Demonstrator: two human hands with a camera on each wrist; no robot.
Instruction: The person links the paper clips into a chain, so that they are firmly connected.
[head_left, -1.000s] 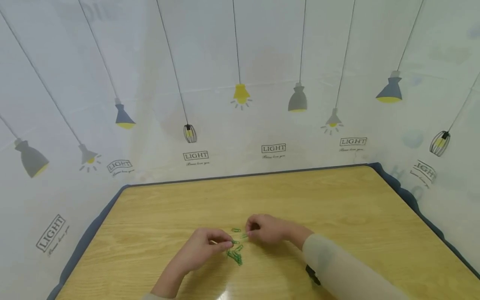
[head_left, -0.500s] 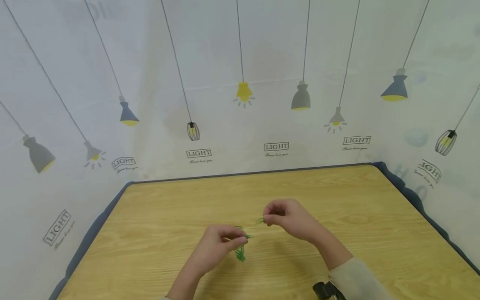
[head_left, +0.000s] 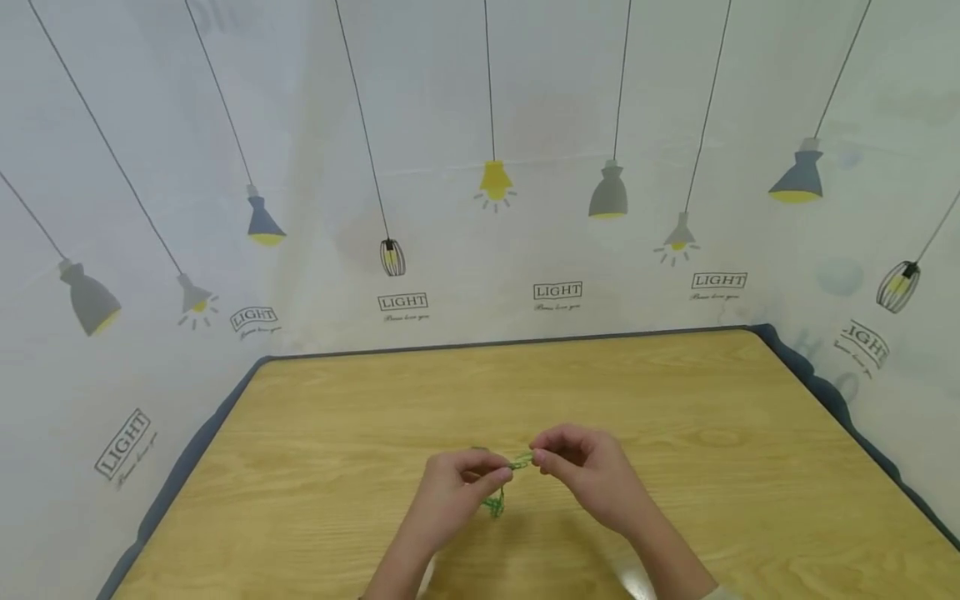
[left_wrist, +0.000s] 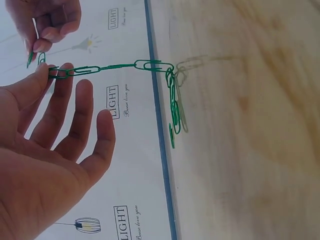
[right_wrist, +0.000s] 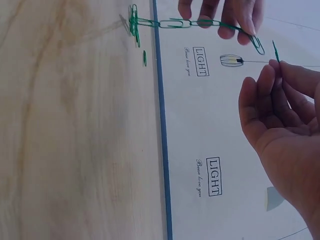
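Between thumb and forefinger my left hand (head_left: pixel 457 492) pinches the end of a chain of green paper clips (left_wrist: pixel 117 66). The chain hangs down from the fingers, and its lower part lies bunched on the wooden table (head_left: pixel 360 417). One end clip sticks out past the left fingertips. My right hand (head_left: pixel 592 475) pinches a single green paper clip (right_wrist: pixel 276 50) by one end. In the right wrist view, a small gap shows between this clip and the chain's end clip (right_wrist: pixel 257 45). The hands are close together above the table.
One loose green paper clip (right_wrist: pixel 144 58) lies on the table near the bunched chain. Behind the table stands a pale wall covering (head_left: pixel 450 250) printed with lamps. A dark blue edge (head_left: pixel 420 347) runs along the table's far side.
The right hand has lifted a paper clip off the table and come back toward the left hand. The left hand has risen a little to the right, drawing up the chain.
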